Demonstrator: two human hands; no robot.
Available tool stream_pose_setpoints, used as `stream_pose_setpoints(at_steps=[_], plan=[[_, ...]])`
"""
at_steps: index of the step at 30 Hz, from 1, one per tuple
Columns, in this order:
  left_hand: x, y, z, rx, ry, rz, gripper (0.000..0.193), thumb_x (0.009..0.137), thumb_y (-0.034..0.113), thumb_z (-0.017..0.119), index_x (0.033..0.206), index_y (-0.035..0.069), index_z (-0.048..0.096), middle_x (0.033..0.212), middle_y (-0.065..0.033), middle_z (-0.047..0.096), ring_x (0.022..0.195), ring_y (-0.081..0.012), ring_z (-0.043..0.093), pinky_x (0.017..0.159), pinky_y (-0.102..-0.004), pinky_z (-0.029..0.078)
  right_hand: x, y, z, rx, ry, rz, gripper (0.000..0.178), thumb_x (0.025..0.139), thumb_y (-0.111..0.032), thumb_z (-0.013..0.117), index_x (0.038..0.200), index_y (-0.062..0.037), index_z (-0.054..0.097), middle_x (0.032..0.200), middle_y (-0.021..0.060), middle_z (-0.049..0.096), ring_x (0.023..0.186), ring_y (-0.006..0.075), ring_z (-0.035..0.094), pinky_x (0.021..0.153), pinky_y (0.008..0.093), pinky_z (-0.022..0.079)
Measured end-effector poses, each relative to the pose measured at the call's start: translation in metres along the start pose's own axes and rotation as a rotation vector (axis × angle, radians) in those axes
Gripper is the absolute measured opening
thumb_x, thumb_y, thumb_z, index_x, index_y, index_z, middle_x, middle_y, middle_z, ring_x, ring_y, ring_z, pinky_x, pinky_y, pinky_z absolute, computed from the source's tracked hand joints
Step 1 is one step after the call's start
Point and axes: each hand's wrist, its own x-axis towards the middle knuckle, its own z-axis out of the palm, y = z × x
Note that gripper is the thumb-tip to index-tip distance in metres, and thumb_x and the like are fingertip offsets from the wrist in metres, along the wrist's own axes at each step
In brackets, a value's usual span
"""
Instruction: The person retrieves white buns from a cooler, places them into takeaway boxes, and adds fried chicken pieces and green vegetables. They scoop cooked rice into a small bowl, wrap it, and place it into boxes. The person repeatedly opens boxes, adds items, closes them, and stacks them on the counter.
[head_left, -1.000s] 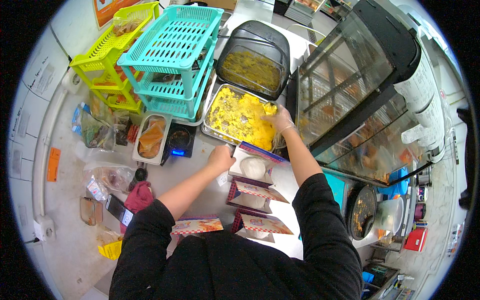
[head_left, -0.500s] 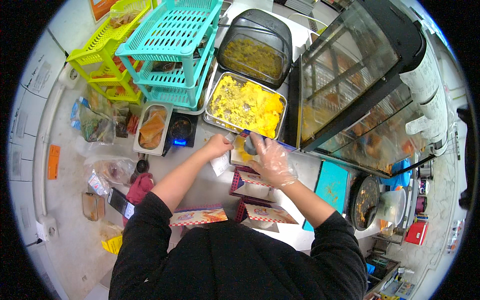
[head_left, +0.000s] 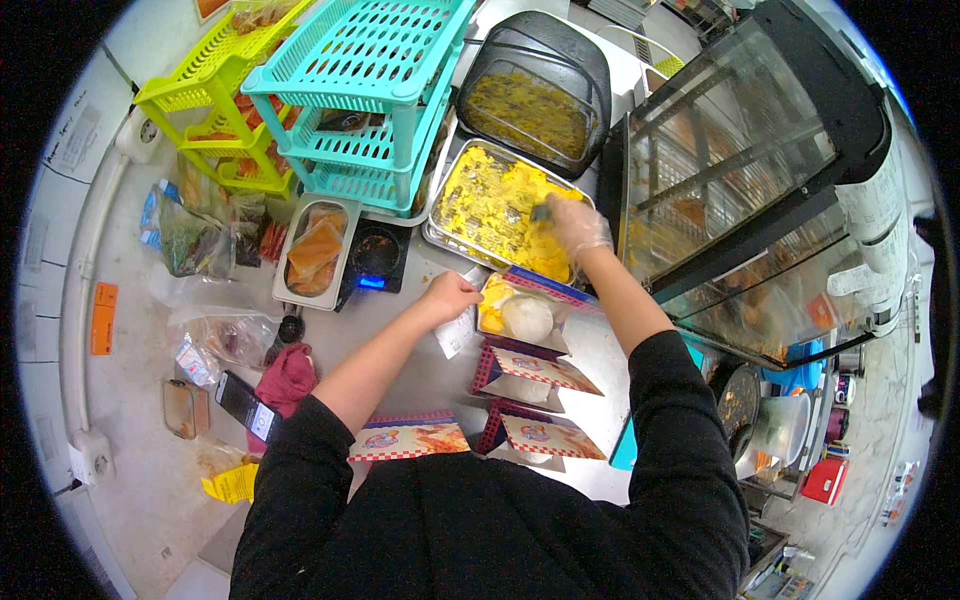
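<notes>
A metal tray [head_left: 436,228] of crumbly yellow food, perhaps rice, lies in front of me. Over its right part is my right hand [head_left: 578,226] in a clear plastic glove, closed around a small dark grey scoop-like tool [head_left: 541,213], mostly hidden. Just below the tray stands an open printed cardboard box [head_left: 562,318], with yellow food at its left and a white rounded mound [head_left: 527,318] inside. Bare, my left hand [head_left: 447,298] pinches a white paper slip [head_left: 457,336] at the box's left edge. More printed boxes [head_left: 545,368] stand nearer to me.
Turquoise stacked racks [head_left: 365,60] and a black lidded pan [head_left: 535,90] stand behind. A glass display cabinet [head_left: 730,170] rises at the right. Left of the tray are a digital scale [head_left: 376,257] and a metal food container [head_left: 317,255]; a phone [head_left: 247,404] lies farther left.
My right hand has moved from above the box up and right to the yellow food with its tool. The box's contents now show. My left hand stays at the slip.
</notes>
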Motion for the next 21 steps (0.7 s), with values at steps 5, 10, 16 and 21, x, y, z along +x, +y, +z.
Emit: stream_pose_setpoints(at_steps=[5,10,16,21], plan=[[-0.018,0.014,-0.017,0.141,-0.016,0.017,0.034,0.084,0.032,0.078,0.09,-0.001,0.078,0.07,-0.0121,0.072,0.058,-0.0175,0.064,0.059,-0.036,0.05,0.012,0.003,0.003,-0.055,-0.07,0.077,0.051,0.087,-0.04,0.073,0.12,-0.0089,0.05,0.092,0.0216,0.073,0.088,0.0376,0.073,0.07,0.0502,0.057],[-0.054,0.037,-0.046,0.511,-0.225,0.032,0.047,0.079,0.046,0.08,0.086,0.0,0.078,0.076,-0.0186,0.072,0.068,-0.0279,0.068,0.068,-0.0404,0.054,0.009,0.003,0.012,0.028,-0.004,0.019,0.047,0.078,-0.042,0.081,0.107,-0.0085,0.066,0.095,0.0197,0.073,0.093,0.0386,0.072,0.078,0.0496,0.056],[-0.085,0.045,0.018,0.736,-0.231,-0.002,0.064,0.061,0.061,0.086,0.071,0.0,0.073,0.077,-0.0202,0.073,0.073,-0.0382,0.07,0.075,-0.0444,0.056,-0.007,0.018,-0.024,0.706,-0.027,0.129,0.076,0.078,-0.054,0.08,0.131,-0.0038,0.062,0.114,0.0227,0.071,0.106,0.0341,0.069,0.095,0.0432,0.052],[-0.09,0.026,0.059,0.563,-0.08,0.152,0.045,0.068,0.045,0.084,0.077,0.001,0.075,0.078,-0.0197,0.073,0.075,-0.0373,0.071,0.074,-0.0445,0.057,-0.106,-0.013,-0.078,1.131,-0.038,0.296,0.076,0.077,-0.044,0.086,0.133,-0.0027,0.056,0.114,0.0164,0.071,0.103,0.0252,0.068,0.091,0.0362,0.053]])
